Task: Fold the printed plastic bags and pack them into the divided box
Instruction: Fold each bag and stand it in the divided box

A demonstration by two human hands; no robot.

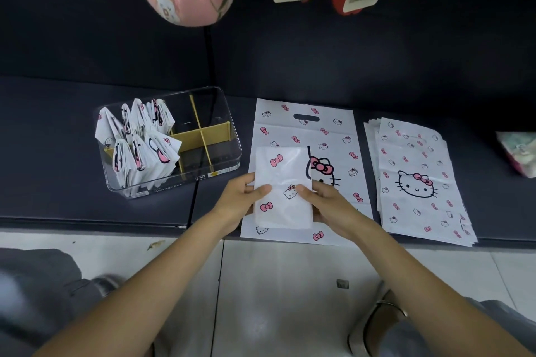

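Hands meet at centre frame: the left hand point(240, 200) and right hand point(327, 206) each pinch a side of a folded white plastic bag with pink bows point(282, 188), apparently lifted just over a flat printed bag point(307, 136) on the dark cushioned bench point(58, 153). Left of them sits the clear divided box with yellow partitions point(223, 136), its left compartments holding folded bags point(139, 139). A stack of flat bags point(417, 182) lies at right.

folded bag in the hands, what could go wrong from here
The folded bag is slick plastic, pinched only at its side edges by the left hand and right hand; it may spring open. The divided box's left compartments look crammed with upright folded bags, so squeezing another in there could dislodge them.
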